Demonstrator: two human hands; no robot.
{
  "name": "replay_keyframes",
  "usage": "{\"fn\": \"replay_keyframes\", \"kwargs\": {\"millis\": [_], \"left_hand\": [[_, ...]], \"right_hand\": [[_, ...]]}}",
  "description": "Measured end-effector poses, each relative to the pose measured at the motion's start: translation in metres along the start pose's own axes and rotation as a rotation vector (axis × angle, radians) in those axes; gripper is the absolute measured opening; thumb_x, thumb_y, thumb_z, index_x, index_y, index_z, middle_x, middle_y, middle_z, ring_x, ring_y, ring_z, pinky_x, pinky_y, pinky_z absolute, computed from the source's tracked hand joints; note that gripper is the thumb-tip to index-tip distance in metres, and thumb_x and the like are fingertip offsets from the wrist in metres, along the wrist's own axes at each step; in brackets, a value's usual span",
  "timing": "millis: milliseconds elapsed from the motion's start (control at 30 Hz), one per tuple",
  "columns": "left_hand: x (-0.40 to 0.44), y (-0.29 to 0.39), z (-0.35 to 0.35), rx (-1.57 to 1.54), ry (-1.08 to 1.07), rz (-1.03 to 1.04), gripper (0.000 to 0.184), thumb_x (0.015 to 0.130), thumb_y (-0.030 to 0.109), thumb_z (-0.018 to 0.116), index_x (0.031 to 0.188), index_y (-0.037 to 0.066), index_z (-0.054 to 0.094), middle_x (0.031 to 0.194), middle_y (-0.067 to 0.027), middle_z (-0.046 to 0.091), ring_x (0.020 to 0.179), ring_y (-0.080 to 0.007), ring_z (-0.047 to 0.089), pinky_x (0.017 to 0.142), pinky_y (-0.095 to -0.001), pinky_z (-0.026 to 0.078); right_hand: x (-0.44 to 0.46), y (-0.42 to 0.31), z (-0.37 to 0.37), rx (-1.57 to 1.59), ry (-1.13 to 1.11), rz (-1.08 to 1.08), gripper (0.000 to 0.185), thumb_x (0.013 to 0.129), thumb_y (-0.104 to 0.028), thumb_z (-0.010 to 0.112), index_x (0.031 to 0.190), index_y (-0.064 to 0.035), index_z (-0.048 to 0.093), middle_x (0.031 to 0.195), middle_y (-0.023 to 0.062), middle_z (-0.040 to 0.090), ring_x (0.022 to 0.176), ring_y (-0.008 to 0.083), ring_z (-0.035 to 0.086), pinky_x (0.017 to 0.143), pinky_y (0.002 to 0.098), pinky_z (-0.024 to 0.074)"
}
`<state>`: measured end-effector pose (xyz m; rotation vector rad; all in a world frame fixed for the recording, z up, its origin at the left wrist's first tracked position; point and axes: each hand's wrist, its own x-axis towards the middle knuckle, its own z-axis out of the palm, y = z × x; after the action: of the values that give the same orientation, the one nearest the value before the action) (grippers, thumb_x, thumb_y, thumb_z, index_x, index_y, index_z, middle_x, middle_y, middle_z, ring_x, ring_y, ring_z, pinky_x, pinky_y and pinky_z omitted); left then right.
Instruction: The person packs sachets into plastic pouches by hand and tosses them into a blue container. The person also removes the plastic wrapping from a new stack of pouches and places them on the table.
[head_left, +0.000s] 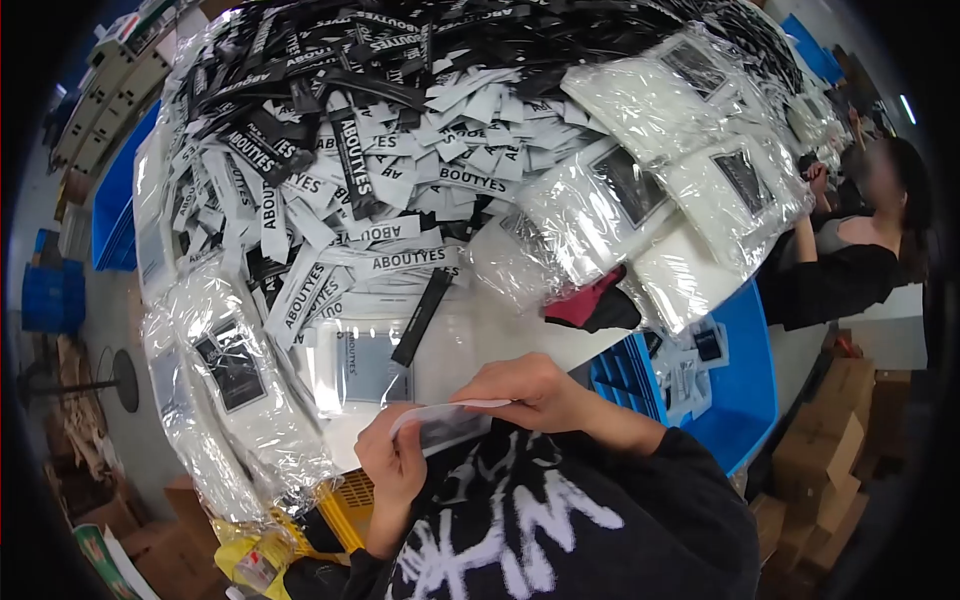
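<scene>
Close to my body, my left hand (392, 455) and my right hand (532, 392) hold a translucent plastic bag (450, 425) by its upper edge, one at each end. Both hands have the thumb and fingers closed on it. Just beyond them, a clear bag with a grey printed panel (378, 365) lies on the white table (520, 335). A black strip label (422, 318) rests across that bag. White strip labels printed ABOUTYES (410, 260) are heaped behind it. To the right sits a folded dark red and black cloth item (595, 303).
Black strip labels (350, 150) cover the far side. Stacks of clear bag packs stand left (240, 370) and right (600, 215). A blue crate (745, 370) holding small packets is at my right. A co-worker (850, 255) is beyond it, near cardboard boxes (825, 450).
</scene>
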<state>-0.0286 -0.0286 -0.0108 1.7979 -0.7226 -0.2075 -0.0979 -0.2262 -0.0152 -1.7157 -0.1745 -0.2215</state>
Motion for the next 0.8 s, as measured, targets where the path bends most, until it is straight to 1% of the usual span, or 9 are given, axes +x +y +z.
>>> {"fn": "replay_keyframes", "kwargs": {"millis": [67,167,233,267,333,400,467,600,800], "left_hand": [[0.006,-0.004,0.006,-0.170,-0.037,0.101,0.014,0.089,0.008,0.054,0.090,-0.003,0.062,0.079,-0.0136,0.065,0.071,-0.0235,0.064,0.063,-0.0287,0.048],[0.012,0.002,0.003,-0.216,-0.041,0.011,0.013,0.087,0.008,0.057,0.094,-0.002,0.063,0.083,-0.0130,0.066,0.076,-0.0241,0.064,0.070,-0.0289,0.049],[0.004,-0.015,-0.006,-0.079,-0.025,-0.091,0.015,0.084,0.007,0.060,0.097,0.000,0.063,0.085,-0.0128,0.066,0.079,-0.0249,0.064,0.073,-0.0298,0.048],[0.000,-0.025,-0.011,-0.014,-0.020,-0.144,0.017,0.083,0.007,0.062,0.098,0.000,0.063,0.085,-0.0127,0.066,0.080,-0.0254,0.064,0.074,-0.0302,0.048],[-0.004,-0.033,-0.012,0.124,-0.080,-0.073,0.023,0.078,0.005,0.065,0.101,0.002,0.063,0.095,-0.0132,0.065,0.089,-0.0287,0.063,0.079,-0.0338,0.048],[-0.002,-0.036,0.003,0.214,-0.111,0.054,0.025,0.076,0.004,0.066,0.101,0.003,0.063,0.102,-0.0131,0.063,0.096,-0.0298,0.061,0.083,-0.0354,0.048],[0.000,-0.037,0.010,0.245,-0.233,0.057,0.037,0.074,0.007,0.069,0.110,0.005,0.060,0.119,-0.0141,0.056,0.115,-0.0313,0.052,0.096,-0.0400,0.042],[-0.005,-0.047,0.014,0.316,-0.290,0.058,0.053,0.072,0.014,0.072,0.120,0.004,0.053,0.131,-0.0156,0.048,0.126,-0.0317,0.042,0.105,-0.0442,0.033],[-0.009,-0.052,0.019,0.347,-0.221,0.078,0.050,0.075,0.016,0.071,0.120,0.002,0.054,0.128,-0.0145,0.051,0.123,-0.0313,0.045,0.103,-0.0428,0.035]], "right_hand": [[-0.003,-0.008,-0.015,-0.083,0.000,-0.019,0.019,0.080,-0.004,0.065,0.099,-0.0043,0.068,0.082,0.0098,0.067,0.070,0.0252,0.063,0.060,0.0318,0.0487],[-0.017,-0.036,-0.071,-0.281,-0.095,0.040,0.021,0.077,-0.006,0.066,0.097,-0.0050,0.069,0.078,0.0096,0.067,0.066,0.0254,0.064,0.059,0.0325,0.0504],[-0.031,-0.072,-0.108,-0.537,-0.328,0.301,0.022,0.071,-0.006,0.068,0.093,-0.0046,0.070,0.078,0.0109,0.067,0.066,0.0269,0.065,0.058,0.0358,0.0509],[-0.037,-0.087,-0.110,-0.847,-0.426,0.577,0.027,0.069,-0.005,0.068,0.095,-0.0029,0.067,0.080,0.0117,0.067,0.072,0.0286,0.065,0.066,0.0366,0.0508],[-0.015,-0.106,-0.090,-1.070,-0.391,0.559,0.038,0.067,-0.006,0.068,0.104,-0.0018,0.060,0.092,0.0123,0.065,0.086,0.0293,0.062,0.077,0.0368,0.0485],[-0.005,-0.075,-0.073,-0.835,-0.441,0.279,0.049,0.066,-0.005,0.067,0.113,-0.0019,0.053,0.108,0.0139,0.060,0.098,0.0296,0.057,0.088,0.0370,0.0442],[0.018,-0.035,-0.040,-0.801,-0.373,0.047,0.047,0.069,-0.004,0.064,0.115,-0.0014,0.052,0.115,0.0137,0.055,0.105,0.0289,0.054,0.089,0.0374,0.0440],[0.075,0.041,0.021,-0.996,-0.097,-0.272,0.043,0.071,-0.006,0.058,0.112,0.0029,0.053,0.111,0.0141,0.056,0.112,0.0289,0.050,0.093,0.0353,0.0431],[0.105,0.068,0.039,-1.092,-0.114,-0.154,0.034,0.068,-0.007,0.057,0.100,0.0018,0.056,0.093,0.0110,0.056,0.098,0.0249,0.052,0.082,0.0320,0.0463]]}}
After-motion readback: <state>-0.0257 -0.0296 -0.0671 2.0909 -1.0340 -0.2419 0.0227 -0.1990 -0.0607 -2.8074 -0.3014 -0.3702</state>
